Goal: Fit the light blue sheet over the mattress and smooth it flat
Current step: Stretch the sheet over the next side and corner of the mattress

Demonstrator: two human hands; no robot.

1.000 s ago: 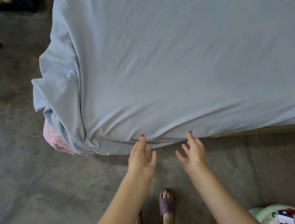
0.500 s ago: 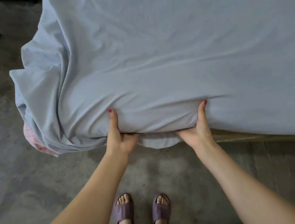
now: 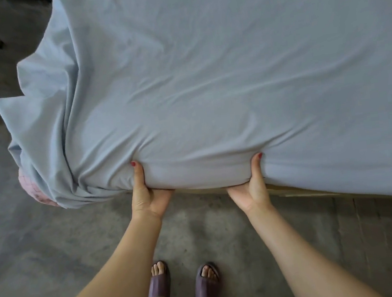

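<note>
- Left hand (image 3: pixel 147 198): arm stretched forward and down, thumb up along the near side of the mattress (image 3: pixel 44 189), remaining fingers tucked out of sight beneath its lower edge. Its grip is closed on the covered edge.
- Right hand (image 3: pixel 252 190): mirrors the left, thumb pressed upright against the fabric, fingers hidden under the edge; grip likewise holding the covered mattress edge.
- Light blue sheet (image 3: pixel 207 85): spread over the mattress top, with shallow creases running toward both thumbs. It bulges between the hands.
- Left corner: sheet bunched in loose folds, hanging free; a patch of pink checked mattress shows below it.
- Bed base (image 3: pixel 301 191): pale edge visible just right of the right hand.
- Concrete floor (image 3: pixel 42 253): person stands in purple slippers (image 3: pixel 157 286), close to the bed.
</note>
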